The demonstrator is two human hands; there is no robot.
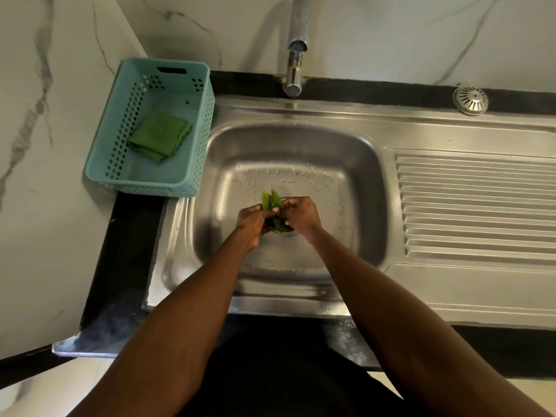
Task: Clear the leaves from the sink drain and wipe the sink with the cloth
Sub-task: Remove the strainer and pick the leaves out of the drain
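Green leaves stand bunched over the drain at the bottom of the steel sink. My left hand grips the bunch from the left, and my right hand pinches it from the right. The hands hide most of the drain and the lower leaves. A folded green cloth lies inside a teal plastic basket on the counter, left of the sink.
A chrome tap rises behind the basin, its spout overhead. A ribbed drainboard extends to the right. A metal strainer cap rests on the black ledge at back right. Marble walls close off the left and back. Water droplets dot the basin floor.
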